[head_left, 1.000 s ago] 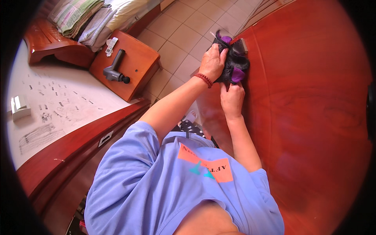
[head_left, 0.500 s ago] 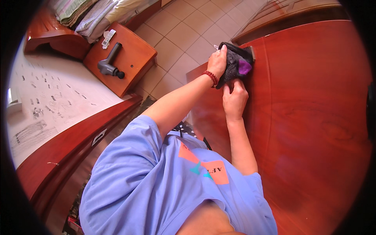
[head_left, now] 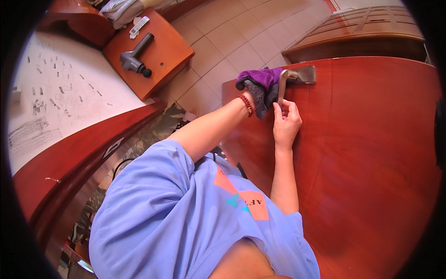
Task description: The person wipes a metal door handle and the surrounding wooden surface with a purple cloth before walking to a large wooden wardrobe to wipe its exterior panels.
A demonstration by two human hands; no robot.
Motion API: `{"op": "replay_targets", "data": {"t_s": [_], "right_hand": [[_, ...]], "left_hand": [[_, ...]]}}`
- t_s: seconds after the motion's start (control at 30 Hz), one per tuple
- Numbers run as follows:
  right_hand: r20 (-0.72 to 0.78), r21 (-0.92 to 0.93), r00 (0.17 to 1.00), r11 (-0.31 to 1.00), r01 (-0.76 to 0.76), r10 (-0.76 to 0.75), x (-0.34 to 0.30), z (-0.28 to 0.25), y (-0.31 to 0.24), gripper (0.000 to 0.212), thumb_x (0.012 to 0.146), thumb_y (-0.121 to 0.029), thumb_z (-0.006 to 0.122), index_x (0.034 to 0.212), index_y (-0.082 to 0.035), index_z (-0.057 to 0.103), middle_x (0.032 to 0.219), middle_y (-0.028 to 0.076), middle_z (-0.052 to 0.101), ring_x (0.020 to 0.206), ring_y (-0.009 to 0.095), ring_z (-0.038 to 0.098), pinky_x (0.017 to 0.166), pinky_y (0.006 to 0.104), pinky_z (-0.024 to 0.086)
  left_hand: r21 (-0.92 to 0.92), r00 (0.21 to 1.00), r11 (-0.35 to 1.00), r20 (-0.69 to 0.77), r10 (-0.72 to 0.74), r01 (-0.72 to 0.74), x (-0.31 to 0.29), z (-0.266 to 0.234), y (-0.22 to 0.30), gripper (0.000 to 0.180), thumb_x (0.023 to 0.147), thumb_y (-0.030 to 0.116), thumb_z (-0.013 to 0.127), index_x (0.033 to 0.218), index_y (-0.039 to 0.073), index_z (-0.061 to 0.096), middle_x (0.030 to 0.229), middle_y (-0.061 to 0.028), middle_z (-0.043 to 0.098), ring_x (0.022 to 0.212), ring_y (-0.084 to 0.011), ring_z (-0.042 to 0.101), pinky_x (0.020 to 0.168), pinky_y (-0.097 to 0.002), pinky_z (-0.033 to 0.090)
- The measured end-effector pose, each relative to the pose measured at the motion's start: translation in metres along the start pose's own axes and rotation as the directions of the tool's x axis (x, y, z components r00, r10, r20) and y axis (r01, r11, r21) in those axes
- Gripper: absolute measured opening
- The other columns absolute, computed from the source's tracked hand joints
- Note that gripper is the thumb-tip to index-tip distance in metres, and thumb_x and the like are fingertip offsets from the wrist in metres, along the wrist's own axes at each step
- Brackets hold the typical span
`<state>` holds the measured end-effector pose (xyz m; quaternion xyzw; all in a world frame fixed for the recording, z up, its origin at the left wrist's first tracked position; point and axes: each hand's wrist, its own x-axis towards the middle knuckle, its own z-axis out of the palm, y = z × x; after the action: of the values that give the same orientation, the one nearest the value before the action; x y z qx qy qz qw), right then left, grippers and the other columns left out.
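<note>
My left hand [head_left: 249, 98], with a red bead bracelet at its wrist, is wrapped in a purple and dark grey fluffy cloth [head_left: 264, 79]; the cloth hides its fingers. The cloth lies against the left side of a bent metal lever handle [head_left: 282, 84]. That handle comes off a metal plate [head_left: 306, 75] on a large red wooden panel [head_left: 371, 139], probably a door. My right hand [head_left: 287, 122] pinches the handle's near end between thumb and fingers.
Left of me stands a small wooden stand [head_left: 169, 56] holding a massage gun [head_left: 135, 58] and a white remote [head_left: 139, 27]. Below it is a white surface with dark marks [head_left: 60, 93] and a red wooden rail [head_left: 88, 144]. A wooden cabinet [head_left: 353, 35] stands beyond the tiled floor [head_left: 232, 42].
The cloth has turned from mostly grey to purple side up and moved left off the handle, which now shows. My right hand has taken hold of the handle's end. The view has shifted.
</note>
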<state>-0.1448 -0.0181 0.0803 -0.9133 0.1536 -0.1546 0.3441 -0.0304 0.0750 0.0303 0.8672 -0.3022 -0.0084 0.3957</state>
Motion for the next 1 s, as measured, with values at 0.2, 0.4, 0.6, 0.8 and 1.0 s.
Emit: {"op": "replay_targets", "data": {"t_s": [0.2, 0.4, 0.6, 0.8, 1.0], "right_hand": [[0.034, -0.006, 0.999, 0.999, -0.042, 0.042, -0.003, 0.0, -0.001, 0.019, 0.09, -0.011, 0.077, 0.098, 0.002, 0.066, 0.079, 0.006, 0.066, 0.064, 0.012, 0.058, 0.058, 0.0273, 0.049], [0.062, 0.025, 0.996, 0.998, -0.061, 0.059, -0.006, 0.004, -0.006, 0.019, 0.092, -0.014, 0.077, 0.096, 0.0, 0.065, 0.074, 0.0, 0.065, 0.062, 0.006, 0.056, 0.056, 0.0229, 0.047], [0.092, -0.044, 0.996, 0.999, -0.013, 0.017, -0.006, 0.004, -0.014, 0.021, 0.089, -0.01, 0.077, 0.094, 0.002, 0.061, 0.074, 0.005, 0.062, 0.06, 0.01, 0.053, 0.055, 0.0273, 0.045], [0.096, -0.003, 0.995, 0.999, -0.032, 0.032, -0.005, 0.009, -0.015, 0.021, 0.088, -0.007, 0.077, 0.093, 0.002, 0.06, 0.074, 0.006, 0.059, 0.059, 0.012, 0.05, 0.054, 0.0288, 0.043], [0.069, 0.019, 0.996, 0.998, -0.057, 0.055, -0.005, 0.008, -0.01, 0.02, 0.088, -0.007, 0.077, 0.093, 0.001, 0.06, 0.074, 0.004, 0.059, 0.06, 0.012, 0.049, 0.055, 0.0283, 0.043]], "left_hand": [[-0.023, 0.955, 0.997, -0.288, 0.066, -0.076, -0.009, -0.017, -0.007, 0.03, 0.079, 0.032, 0.069, 0.095, 0.008, 0.062, 0.076, -0.0118, 0.065, 0.072, -0.0269, 0.068, 0.061, -0.0365, 0.05], [-0.017, 0.936, 0.968, -0.256, 0.239, -0.252, -0.016, -0.013, -0.016, 0.031, 0.077, 0.03, 0.07, 0.095, 0.007, 0.061, 0.073, -0.0111, 0.063, 0.07, -0.0261, 0.067, 0.059, -0.0358, 0.049], [-0.043, 0.941, 0.969, -0.252, 0.224, -0.242, -0.009, -0.016, -0.024, 0.031, 0.074, 0.027, 0.071, 0.095, 0.007, 0.062, 0.069, -0.0116, 0.061, 0.065, -0.0264, 0.066, 0.056, -0.0364, 0.049], [0.017, 0.988, 0.989, -0.043, 0.151, -0.15, 0.029, -0.022, -0.027, 0.027, 0.075, 0.03, 0.075, 0.086, 0.008, 0.065, 0.072, -0.0125, 0.065, 0.064, -0.0271, 0.067, 0.057, -0.0375, 0.051], [-0.178, 0.97, 0.955, -0.103, 0.221, -0.237, 0.004, -0.043, -0.027, 0.032, 0.076, 0.025, 0.074, 0.097, 0.004, 0.061, 0.073, -0.0119, 0.061, 0.068, -0.0301, 0.066, 0.058, -0.0371, 0.051]]}}
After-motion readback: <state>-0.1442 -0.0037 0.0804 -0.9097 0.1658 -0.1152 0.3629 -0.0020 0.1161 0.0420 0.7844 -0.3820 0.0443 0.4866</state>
